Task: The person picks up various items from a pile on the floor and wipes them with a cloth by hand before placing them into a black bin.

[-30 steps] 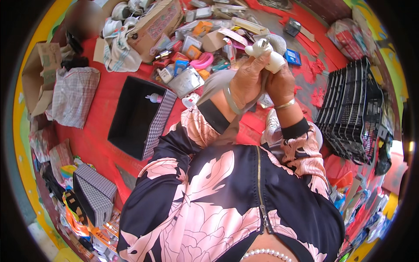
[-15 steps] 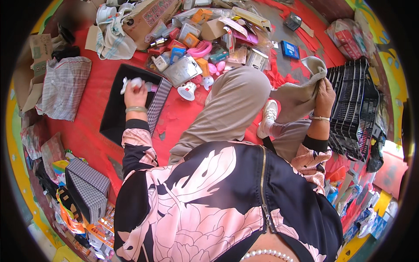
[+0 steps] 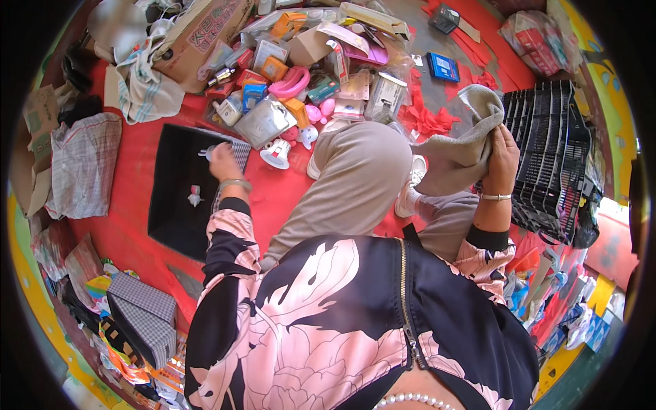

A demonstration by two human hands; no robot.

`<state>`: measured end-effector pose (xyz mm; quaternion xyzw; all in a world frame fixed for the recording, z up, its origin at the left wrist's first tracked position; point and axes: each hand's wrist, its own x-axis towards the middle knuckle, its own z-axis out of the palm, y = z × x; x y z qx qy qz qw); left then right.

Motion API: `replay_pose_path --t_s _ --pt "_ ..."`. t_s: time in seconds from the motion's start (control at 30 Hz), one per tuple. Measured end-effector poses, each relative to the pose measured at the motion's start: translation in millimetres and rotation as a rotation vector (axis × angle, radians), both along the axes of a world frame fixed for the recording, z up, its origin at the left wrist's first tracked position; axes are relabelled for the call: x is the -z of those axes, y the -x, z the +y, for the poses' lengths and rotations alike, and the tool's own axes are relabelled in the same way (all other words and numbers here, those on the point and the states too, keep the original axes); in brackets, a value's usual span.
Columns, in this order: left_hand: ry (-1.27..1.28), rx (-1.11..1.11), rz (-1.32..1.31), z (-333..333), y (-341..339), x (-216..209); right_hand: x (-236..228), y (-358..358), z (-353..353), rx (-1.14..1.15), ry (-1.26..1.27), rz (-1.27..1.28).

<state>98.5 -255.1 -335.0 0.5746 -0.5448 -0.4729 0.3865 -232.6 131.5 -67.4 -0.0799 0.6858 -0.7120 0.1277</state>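
My left hand is over the right side of a black-lined fabric box with a checked outer side. Its fingers are curled and partly blurred. A small pale, see-through thing shows at the fingertips; its kind is unclear. On the box floor lies a small white-and-pink item. At the right, my right hand grips a grey-beige cloth, which is bunched up and hangs over my leg.
Ahead is a heap of small packages, with a pink ring-shaped thing and a white bell-shaped object. A black plastic crate stands at the right. Left are a checked bag and a second checked box. Red sheeting covers the floor.
My left hand has moved right and down within the box, away from the white-and-pink item, which now lies on the box floor. My right hand still holds the cloth. The view has shifted slightly.
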Motion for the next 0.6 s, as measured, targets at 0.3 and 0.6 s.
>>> replay_pose_path --t_s 0.3,0.6 --pt "0.764 1.163 -0.971 49 165 -7 -1 1 4 0.002 -0.080 -0.004" --pt "0.730 1.477 -1.117 6 181 13 -2 -2 9 -0.059 -0.084 0.001"
